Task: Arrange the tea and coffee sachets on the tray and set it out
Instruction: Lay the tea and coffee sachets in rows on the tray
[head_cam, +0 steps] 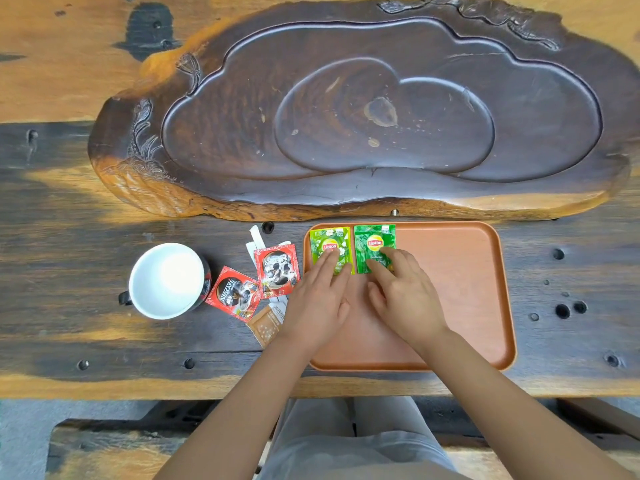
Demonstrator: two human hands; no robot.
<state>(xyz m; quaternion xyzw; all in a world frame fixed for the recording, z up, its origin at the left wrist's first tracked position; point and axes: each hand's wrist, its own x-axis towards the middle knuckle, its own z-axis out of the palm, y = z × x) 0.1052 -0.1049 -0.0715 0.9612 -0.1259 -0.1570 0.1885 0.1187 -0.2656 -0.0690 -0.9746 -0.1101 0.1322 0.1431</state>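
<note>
At the tray's (460, 289) far-left corner, two green tea sachets (374, 247) are laid side by side, each pinned flat under open fingers of the left hand (317, 303) and right hand (403, 292); red coffee sachets (277, 270) are left on the desk (69, 271) beside a white cup (168, 280).
</note>
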